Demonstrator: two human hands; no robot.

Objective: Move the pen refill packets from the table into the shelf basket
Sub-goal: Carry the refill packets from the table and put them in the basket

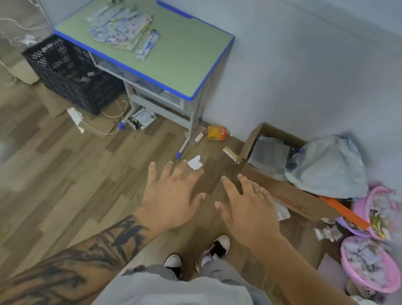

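Observation:
Several pen refill packets [122, 26] lie in a loose pile on the green, blue-edged table [184, 52] at the upper left, with one packet [148, 44] lying apart on the pile's right side. My left hand [170, 196] and my right hand [247, 208] are held out side by side over the floor, fingers spread and straight, holding nothing. Both hands are well short of the table. Pink baskets [372, 264] with small packets inside stand at the right edge.
A black plastic crate [72, 74] sits on the floor left of the table. A cardboard box [286, 173] with a grey bag stands to the right by the wall. Cables, chargers and scraps of litter lie on the wooden floor. My feet [194, 256] are below my hands.

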